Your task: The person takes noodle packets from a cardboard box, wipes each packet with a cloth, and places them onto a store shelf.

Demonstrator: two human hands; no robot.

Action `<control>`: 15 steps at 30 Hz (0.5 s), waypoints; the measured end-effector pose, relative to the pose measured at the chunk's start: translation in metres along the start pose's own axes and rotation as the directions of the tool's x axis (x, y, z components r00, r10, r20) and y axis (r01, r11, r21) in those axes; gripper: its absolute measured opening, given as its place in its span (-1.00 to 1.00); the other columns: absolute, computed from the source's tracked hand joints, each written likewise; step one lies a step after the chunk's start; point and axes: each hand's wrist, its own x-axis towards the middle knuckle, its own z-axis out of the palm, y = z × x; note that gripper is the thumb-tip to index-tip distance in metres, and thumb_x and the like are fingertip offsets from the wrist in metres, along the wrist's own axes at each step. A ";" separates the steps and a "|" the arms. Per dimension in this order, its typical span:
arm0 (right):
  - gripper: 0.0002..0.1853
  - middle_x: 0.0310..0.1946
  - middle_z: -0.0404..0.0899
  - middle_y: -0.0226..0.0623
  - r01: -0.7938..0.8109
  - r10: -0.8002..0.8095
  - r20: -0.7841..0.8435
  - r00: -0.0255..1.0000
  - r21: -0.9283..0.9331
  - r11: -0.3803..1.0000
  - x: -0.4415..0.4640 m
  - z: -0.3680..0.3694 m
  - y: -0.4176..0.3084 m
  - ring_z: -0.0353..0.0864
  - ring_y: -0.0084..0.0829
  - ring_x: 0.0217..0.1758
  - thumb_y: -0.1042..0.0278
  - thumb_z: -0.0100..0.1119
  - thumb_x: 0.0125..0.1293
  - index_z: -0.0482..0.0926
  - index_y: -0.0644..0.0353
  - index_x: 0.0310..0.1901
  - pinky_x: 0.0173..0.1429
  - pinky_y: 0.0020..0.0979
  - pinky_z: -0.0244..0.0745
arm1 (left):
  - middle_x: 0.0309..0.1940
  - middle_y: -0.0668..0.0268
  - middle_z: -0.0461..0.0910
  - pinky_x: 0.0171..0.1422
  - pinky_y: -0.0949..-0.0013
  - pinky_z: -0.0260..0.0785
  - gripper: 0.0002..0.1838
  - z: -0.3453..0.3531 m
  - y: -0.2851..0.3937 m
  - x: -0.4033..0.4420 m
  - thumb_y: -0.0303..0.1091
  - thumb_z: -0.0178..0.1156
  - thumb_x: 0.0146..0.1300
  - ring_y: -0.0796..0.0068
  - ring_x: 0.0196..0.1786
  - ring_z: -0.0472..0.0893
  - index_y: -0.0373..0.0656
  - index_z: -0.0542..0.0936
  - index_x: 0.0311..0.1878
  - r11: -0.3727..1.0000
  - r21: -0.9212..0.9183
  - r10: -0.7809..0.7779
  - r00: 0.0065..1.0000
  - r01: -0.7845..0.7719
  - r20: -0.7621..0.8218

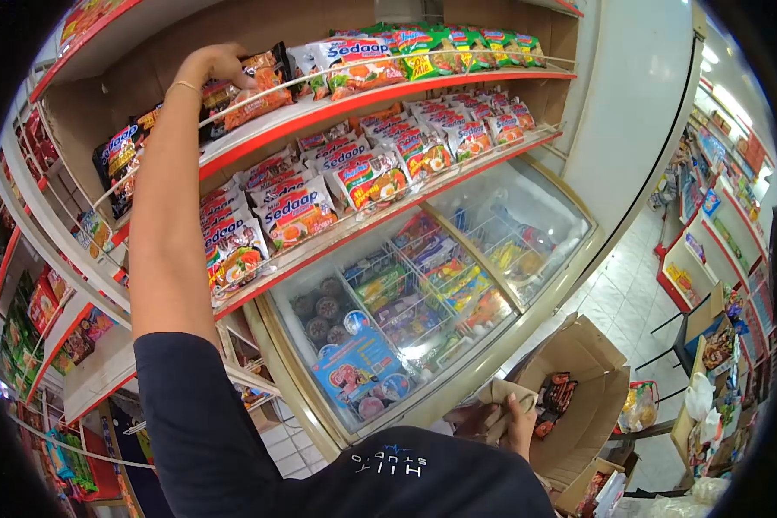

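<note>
My left hand (219,66) reaches up to the top shelf, its fingers bent over an orange and black instant noodle packet (257,93). Part of that grip is hidden behind the hand itself. Dark noodle packets (123,155) lean on the shelf left of my forearm, and white and red Sedaap packets (358,67) lie to the right. Low on my right side, my right hand (520,426) is closed on the flap of an open cardboard box (578,363). Several dark and red noodle packets (554,399) lie inside this box.
A wire rail (457,57) runs along the upper shelf's front. Rows of noodle packets (341,164) fill the shelf below. Under it stands a glass-topped freezer (423,293) with frozen goods. A second carton (589,488) and a chair (678,356) are at the right.
</note>
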 end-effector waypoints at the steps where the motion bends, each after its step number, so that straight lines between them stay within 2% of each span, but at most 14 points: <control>1: -0.83 -0.44 0.51 -0.32 0.001 -0.001 0.020 1.000 0.002 1.000 -0.001 0.003 -0.001 0.51 -0.49 -0.50 0.45 0.13 0.16 0.41 0.28 -0.24 -0.45 -0.47 0.45 | 0.18 0.07 0.29 0.25 0.26 0.17 -0.09 0.001 -0.010 0.000 -0.10 0.44 -0.27 0.21 0.21 0.32 -0.25 0.28 0.20 0.998 -0.061 0.005 1.000 -0.007 -0.030; 2: -0.84 -0.43 0.52 -0.32 0.005 -0.005 0.041 0.999 0.006 1.000 -0.002 0.004 -0.001 0.52 -0.49 -0.50 0.45 0.12 0.16 0.42 0.28 -0.24 -0.44 -0.47 0.45 | 0.15 0.06 0.33 0.23 0.26 0.18 -0.10 0.001 -0.017 0.001 -0.13 0.44 -0.27 0.22 0.19 0.34 -0.27 0.29 0.19 0.992 -0.122 0.010 0.998 -0.018 -0.064; 3: -0.83 -0.41 0.52 -0.32 -0.002 0.003 0.050 0.999 -0.011 1.000 -0.002 0.002 0.001 0.51 -0.50 -0.48 0.44 0.13 0.16 0.42 0.29 -0.24 -0.42 -0.47 0.45 | 0.08 0.11 0.41 0.21 0.28 0.17 -0.15 -0.003 -0.014 -0.007 -0.15 0.43 -0.25 0.26 0.13 0.39 -0.24 0.33 0.17 0.974 -0.224 0.024 0.999 -0.018 0.022; 4: -0.83 -0.41 0.52 -0.32 0.002 -0.001 0.044 0.999 -0.010 1.000 0.002 -0.002 0.006 0.51 -0.50 -0.48 0.44 0.13 0.16 0.42 0.29 -0.24 -0.42 -0.47 0.45 | 0.08 0.11 0.41 0.21 0.28 0.17 -0.15 -0.005 -0.009 -0.015 -0.15 0.43 -0.25 0.26 0.13 0.39 -0.24 0.33 0.17 0.974 -0.227 0.031 0.999 -0.025 0.022; 7: -0.84 -0.41 0.53 -0.32 0.011 -0.011 -0.002 1.000 -0.024 1.000 0.003 -0.014 0.016 0.51 -0.51 -0.47 0.45 0.12 0.17 0.43 0.28 -0.25 -0.42 -0.47 0.45 | 0.08 0.19 0.43 0.27 0.31 0.07 -0.20 -0.004 0.006 -0.025 -0.16 0.42 -0.22 0.25 0.13 0.39 -0.11 0.36 0.18 0.987 -0.134 -0.091 0.996 0.091 0.010; 11: -0.83 -0.40 0.53 -0.29 -0.006 0.006 0.014 1.000 0.007 1.000 -0.005 -0.013 0.014 0.52 -0.47 -0.47 0.45 0.12 0.16 0.43 0.29 -0.23 -0.41 -0.46 0.47 | 0.13 0.15 0.38 0.28 0.30 0.08 -0.21 0.006 -0.006 -0.007 -0.19 0.39 -0.19 0.23 0.20 0.32 -0.11 0.34 0.20 0.992 -0.115 -0.047 0.998 0.041 -0.052; 12: -0.81 -0.39 0.54 -0.26 0.000 0.000 0.034 0.999 0.015 1.000 -0.006 -0.014 0.014 0.54 -0.44 -0.47 0.44 0.12 0.15 0.43 0.29 -0.22 -0.40 -0.45 0.48 | 0.12 0.14 0.39 0.27 0.31 0.09 -0.21 0.006 -0.015 0.006 -0.21 0.38 -0.19 0.25 0.18 0.34 -0.12 0.33 0.20 0.988 -0.152 0.013 1.000 -0.009 0.022; 14: -0.80 -0.37 0.55 -0.26 -0.014 0.015 0.013 1.000 -0.005 1.000 -0.008 -0.017 0.011 0.55 -0.44 -0.43 0.43 0.13 0.15 0.43 0.29 -0.21 -0.37 -0.45 0.47 | 0.09 0.13 0.41 0.24 0.32 0.11 -0.25 0.011 -0.012 0.000 -0.21 0.36 -0.17 0.28 0.15 0.36 -0.14 0.35 0.19 0.982 -0.186 -0.045 0.999 0.038 -0.029; 15: -0.80 -0.36 0.54 -0.27 0.002 -0.003 0.021 1.000 0.006 1.000 -0.008 -0.018 0.011 0.55 -0.44 -0.39 0.43 0.13 0.15 0.43 0.29 -0.20 -0.33 -0.45 0.47 | 0.05 0.15 0.44 0.20 0.32 0.16 -0.28 0.010 -0.015 0.001 -0.20 0.35 -0.14 0.31 0.09 0.39 -0.15 0.37 0.16 0.964 -0.263 -0.023 0.999 0.031 0.037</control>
